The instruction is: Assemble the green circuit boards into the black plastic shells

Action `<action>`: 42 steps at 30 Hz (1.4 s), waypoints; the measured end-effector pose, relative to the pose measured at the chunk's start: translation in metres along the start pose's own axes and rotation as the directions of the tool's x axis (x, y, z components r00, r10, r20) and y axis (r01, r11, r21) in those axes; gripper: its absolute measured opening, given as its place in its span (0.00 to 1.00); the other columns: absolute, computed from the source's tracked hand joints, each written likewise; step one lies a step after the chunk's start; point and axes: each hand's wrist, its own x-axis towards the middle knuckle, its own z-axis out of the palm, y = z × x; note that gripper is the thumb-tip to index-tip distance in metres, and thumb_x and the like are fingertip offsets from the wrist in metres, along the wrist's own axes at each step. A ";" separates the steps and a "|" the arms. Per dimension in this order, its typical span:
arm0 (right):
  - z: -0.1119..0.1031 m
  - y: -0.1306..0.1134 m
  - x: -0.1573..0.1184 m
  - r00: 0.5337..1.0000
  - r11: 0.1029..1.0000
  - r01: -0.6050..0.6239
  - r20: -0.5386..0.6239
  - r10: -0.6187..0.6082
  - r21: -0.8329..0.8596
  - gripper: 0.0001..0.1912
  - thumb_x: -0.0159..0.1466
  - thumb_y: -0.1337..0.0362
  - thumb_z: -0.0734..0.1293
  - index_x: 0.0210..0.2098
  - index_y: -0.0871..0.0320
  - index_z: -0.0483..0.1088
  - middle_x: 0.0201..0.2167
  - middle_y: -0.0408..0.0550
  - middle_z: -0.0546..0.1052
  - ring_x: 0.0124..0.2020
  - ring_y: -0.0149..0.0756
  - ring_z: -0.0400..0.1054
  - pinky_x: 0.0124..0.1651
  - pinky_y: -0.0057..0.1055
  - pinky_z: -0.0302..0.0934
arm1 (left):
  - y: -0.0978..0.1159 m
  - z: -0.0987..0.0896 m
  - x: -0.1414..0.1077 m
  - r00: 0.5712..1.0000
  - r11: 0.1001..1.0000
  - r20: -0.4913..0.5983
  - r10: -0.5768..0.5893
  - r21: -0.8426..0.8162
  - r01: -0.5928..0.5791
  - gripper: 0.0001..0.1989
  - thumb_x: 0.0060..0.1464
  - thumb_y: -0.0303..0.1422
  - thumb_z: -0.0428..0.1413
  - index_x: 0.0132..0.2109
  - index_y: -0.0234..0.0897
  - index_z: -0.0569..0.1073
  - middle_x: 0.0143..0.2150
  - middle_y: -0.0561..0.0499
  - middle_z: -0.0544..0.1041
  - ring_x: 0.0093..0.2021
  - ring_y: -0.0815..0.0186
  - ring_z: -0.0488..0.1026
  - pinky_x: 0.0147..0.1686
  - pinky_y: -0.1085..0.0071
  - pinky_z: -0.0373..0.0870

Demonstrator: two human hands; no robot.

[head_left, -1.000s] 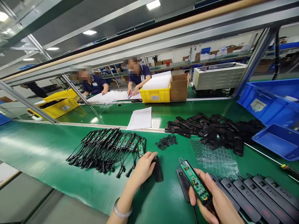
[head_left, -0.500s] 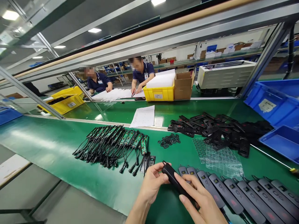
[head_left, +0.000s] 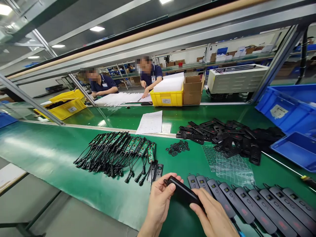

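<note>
Your left hand (head_left: 159,200) has its fingers (head_left: 170,188) curled closed around one end of a black casing (head_left: 183,194), and your right hand (head_left: 213,217) pinches the other end between thumb and fingertips. You hold it just above the green worktop (head_left: 49,161), beside the row of finished units (head_left: 247,204), with bare circuit boards (head_left: 123,149) farther left.

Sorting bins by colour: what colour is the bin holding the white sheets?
Yellow; the bin shows clearly in the head view.
</note>
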 end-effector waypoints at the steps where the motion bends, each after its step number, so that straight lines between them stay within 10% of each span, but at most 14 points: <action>1: 0.001 0.000 0.000 1.000 1.000 -0.007 0.004 0.007 0.004 0.09 0.67 0.64 0.57 0.45 0.52 0.64 0.36 0.46 0.74 0.34 0.35 0.72 0.33 0.25 0.68 | -0.002 0.000 -0.001 1.000 1.000 -0.012 0.025 -0.012 -0.025 0.15 0.38 0.31 0.69 0.37 0.34 0.79 0.35 0.45 0.81 0.39 0.56 0.78 0.46 0.60 0.73; 7: 0.010 0.005 -0.001 0.988 0.994 0.075 -0.128 -0.086 -0.085 0.11 0.68 0.63 0.55 0.46 0.55 0.65 0.33 0.49 0.72 0.31 0.35 0.71 0.30 0.27 0.67 | -0.007 -0.002 -0.003 0.996 0.996 0.023 0.085 -0.026 -0.084 0.15 0.43 0.32 0.67 0.41 0.37 0.78 0.40 0.46 0.79 0.45 0.55 0.76 0.52 0.56 0.70; 13: 0.013 -0.001 -0.005 0.944 0.920 0.246 -0.142 -0.299 -0.304 0.18 0.68 0.65 0.55 0.56 0.56 0.65 0.48 0.59 0.69 0.37 0.35 0.72 0.34 0.26 0.70 | -0.005 -0.004 -0.003 0.982 0.990 0.131 -0.140 0.027 0.137 0.27 0.54 0.36 0.59 0.60 0.40 0.63 0.51 0.40 0.75 0.47 0.55 0.75 0.43 0.61 0.73; 22: 0.023 -0.018 0.007 0.924 0.804 0.296 -0.059 -0.378 -0.516 0.20 0.67 0.61 0.51 0.47 0.61 0.69 0.25 0.48 0.72 0.20 0.34 0.69 0.17 0.27 0.59 | 0.005 -0.019 0.007 0.943 0.880 0.189 -0.272 0.445 0.165 0.29 0.52 0.41 0.57 0.58 0.35 0.61 0.41 0.42 0.77 0.34 0.63 0.75 0.31 0.70 0.73; 25: 0.036 -0.008 0.006 0.952 0.786 0.255 0.004 -0.306 -0.563 0.23 0.63 0.64 0.57 0.57 0.59 0.63 0.25 0.45 0.72 0.18 0.32 0.67 0.17 0.27 0.56 | 0.022 -0.036 0.027 0.994 0.554 0.102 0.033 0.826 -0.103 0.21 0.54 0.41 0.54 0.53 0.36 0.68 0.44 0.42 0.73 0.37 0.60 0.73 0.37 0.63 0.71; 28: 0.046 0.009 0.001 0.973 0.781 0.214 0.053 -0.227 -0.586 0.27 0.59 0.66 0.60 0.59 0.59 0.62 0.21 0.44 0.71 0.16 0.33 0.66 0.15 0.27 0.53 | 0.040 -0.061 0.052 0.911 0.196 0.027 0.411 0.973 -0.118 0.10 0.51 0.33 0.54 0.41 0.36 0.70 0.38 0.45 0.72 0.37 0.57 0.71 0.38 0.61 0.68; 32: 0.040 0.016 -0.001 0.996 0.907 0.082 0.051 -0.066 -0.413 0.26 0.60 0.62 0.63 0.58 0.60 0.65 0.20 0.46 0.73 0.19 0.37 0.68 0.16 0.27 0.57 | 0.059 -0.081 0.066 0.917 0.270 0.031 0.398 0.951 -0.149 0.10 0.46 0.27 0.55 0.37 0.39 0.63 0.24 0.56 0.68 0.25 0.66 0.68 0.30 0.69 0.66; 35: 0.030 0.004 0.007 0.990 0.985 -0.081 0.128 0.062 0.154 0.26 0.64 0.55 0.61 0.60 0.53 0.60 0.35 0.49 0.77 0.31 0.37 0.72 0.27 0.27 0.66 | 0.070 -0.069 0.051 0.926 0.398 0.099 0.364 0.883 -0.251 0.10 0.50 0.33 0.54 0.36 0.40 0.58 0.28 0.55 0.70 0.27 0.69 0.69 0.29 0.74 0.67; 39: 0.020 -0.015 0.021 0.936 0.339 -0.350 0.314 0.158 0.873 0.34 0.64 0.43 0.58 0.63 0.53 0.52 0.52 0.56 0.71 0.47 0.42 0.69 0.48 0.40 0.66 | 0.076 -0.042 0.026 0.927 0.617 0.374 -0.044 0.739 -0.269 0.11 0.51 0.35 0.58 0.34 0.38 0.62 0.29 0.53 0.72 0.27 0.70 0.70 0.26 0.75 0.68; 42: 0.008 -0.025 0.026 0.863 -0.037 -0.412 0.404 0.303 0.910 0.31 0.61 0.44 0.62 0.58 0.54 0.60 0.41 0.51 0.74 0.36 0.36 0.69 0.36 0.32 0.66 | 0.068 -0.040 0.036 0.900 0.230 0.430 -0.069 0.885 -0.405 0.05 0.54 0.27 0.53 0.39 0.37 0.70 0.36 0.49 0.75 0.36 0.64 0.73 0.36 0.68 0.71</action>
